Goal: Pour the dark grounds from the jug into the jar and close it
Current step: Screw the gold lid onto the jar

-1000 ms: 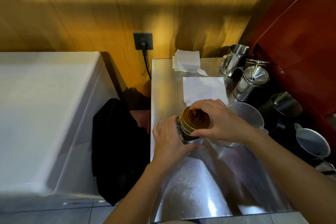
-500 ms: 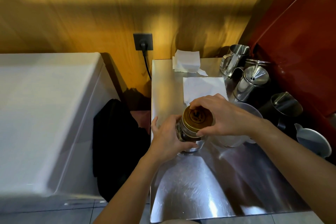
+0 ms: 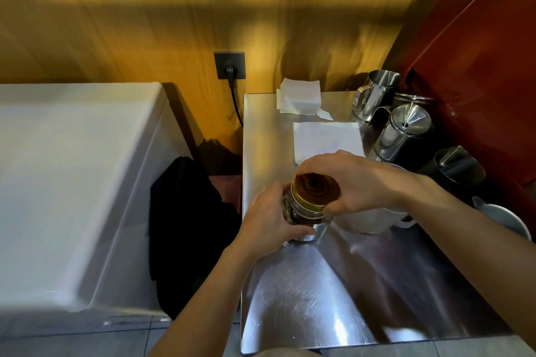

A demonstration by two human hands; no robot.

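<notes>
A glass jar with dark grounds inside stands on the steel table, slightly tilted. Its brown and gold lid sits on the jar's mouth. My left hand wraps around the jar's left side. My right hand grips the lid's rim from the right, fingers curled over the far edge. The white plastic jug stands just right of the jar, mostly hidden behind my right hand and forearm.
Several steel pitchers and a dark pitcher crowd the table's right side by a red wall. White paper napkins lie behind the jar. A white appliance and a black bag sit left of the table.
My right hand has turned on the lid, its fingers shifted round the rim. The left hand keeps hold of the jar, which leans a little more.
</notes>
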